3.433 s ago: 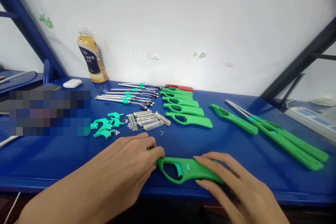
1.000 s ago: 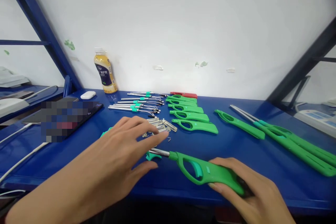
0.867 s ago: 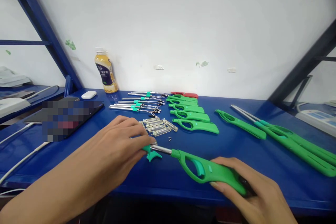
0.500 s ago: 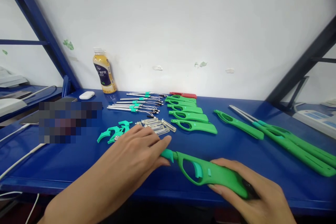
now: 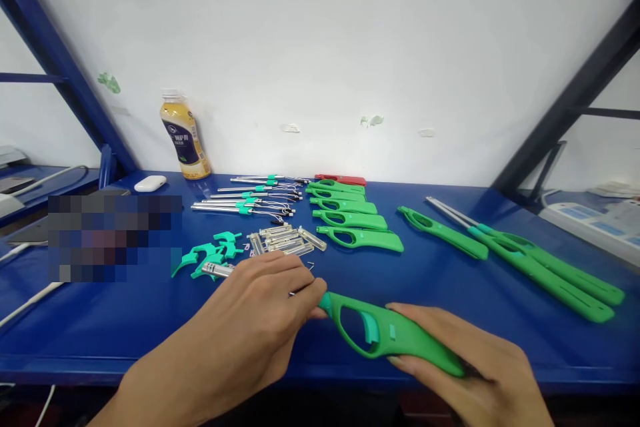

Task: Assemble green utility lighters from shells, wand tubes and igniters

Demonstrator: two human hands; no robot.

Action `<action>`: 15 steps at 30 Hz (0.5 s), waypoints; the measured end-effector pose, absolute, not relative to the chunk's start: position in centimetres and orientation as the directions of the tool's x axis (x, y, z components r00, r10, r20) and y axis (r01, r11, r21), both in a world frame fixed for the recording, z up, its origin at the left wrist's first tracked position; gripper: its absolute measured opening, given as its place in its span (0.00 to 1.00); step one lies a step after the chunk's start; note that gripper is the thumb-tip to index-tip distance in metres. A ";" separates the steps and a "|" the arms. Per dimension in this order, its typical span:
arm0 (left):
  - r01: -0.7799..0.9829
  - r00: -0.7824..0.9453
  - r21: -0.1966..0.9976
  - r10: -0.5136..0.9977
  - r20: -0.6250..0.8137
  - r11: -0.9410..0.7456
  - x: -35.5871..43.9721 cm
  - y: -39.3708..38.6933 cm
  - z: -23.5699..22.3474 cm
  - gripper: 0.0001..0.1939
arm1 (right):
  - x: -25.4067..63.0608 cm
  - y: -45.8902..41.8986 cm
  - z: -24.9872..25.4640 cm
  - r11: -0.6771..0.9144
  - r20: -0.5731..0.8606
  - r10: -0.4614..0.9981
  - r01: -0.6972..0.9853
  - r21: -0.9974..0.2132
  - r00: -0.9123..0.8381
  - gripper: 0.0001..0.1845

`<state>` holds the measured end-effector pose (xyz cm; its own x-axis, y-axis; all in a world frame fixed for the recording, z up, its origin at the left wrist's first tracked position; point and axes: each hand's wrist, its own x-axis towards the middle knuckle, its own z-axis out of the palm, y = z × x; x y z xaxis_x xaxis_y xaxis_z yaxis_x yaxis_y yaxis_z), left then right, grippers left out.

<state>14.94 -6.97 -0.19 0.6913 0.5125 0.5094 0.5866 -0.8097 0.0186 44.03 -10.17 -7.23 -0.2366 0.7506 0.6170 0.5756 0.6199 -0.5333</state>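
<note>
Over the front of the table, a green stick lighter [image 5: 415,337] is held between both hands. My right hand [image 5: 470,363] is closed around the rear of its handle. My left hand [image 5: 267,303] pinches the front end, at the teal collar [image 5: 326,303] of its metal tube [image 5: 217,269]. The tube's tip sticks out beyond my left knuckles, while its middle is hidden by the hand. A teal trigger [image 5: 370,328] shows inside the handle's loop. Just beyond my left hand lie loose teal triggers [image 5: 213,255] and several clear fuel cartridges [image 5: 285,240].
Metal lighter tubes [image 5: 245,203] with wires lie at the back, beside a row of green handles [image 5: 360,239] and a red handle [image 5: 345,179]. Lighters with tubes [image 5: 545,273] rest at right, near another green handle [image 5: 445,233]. A juice bottle [image 5: 186,140] and white case [image 5: 150,183] stand back left.
The teal collar now sits closer against the green handle, and less of it shows. My left fingers have shifted toward the handle. The whole view has turned slightly right.
</note>
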 end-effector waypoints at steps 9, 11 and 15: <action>0.584 0.711 0.012 0.519 0.474 -0.812 15.2 -5.9 -1.0 0.12 | 44.0 -10.0 -7.1 0.629 0.648 0.724 0.615 -0.476 -0.238 0.17; 0.577 0.720 -0.007 0.506 0.475 -0.816 14.7 -6.3 -0.6 0.10 | 43.8 -10.2 -6.8 0.592 0.632 0.749 0.629 -0.504 -0.198 0.16; 0.651 0.689 -0.108 0.526 0.498 -0.751 12.9 -8.5 -0.7 0.19 | 43.1 -11.0 -5.9 0.526 0.557 0.811 0.642 -0.558 -0.181 0.19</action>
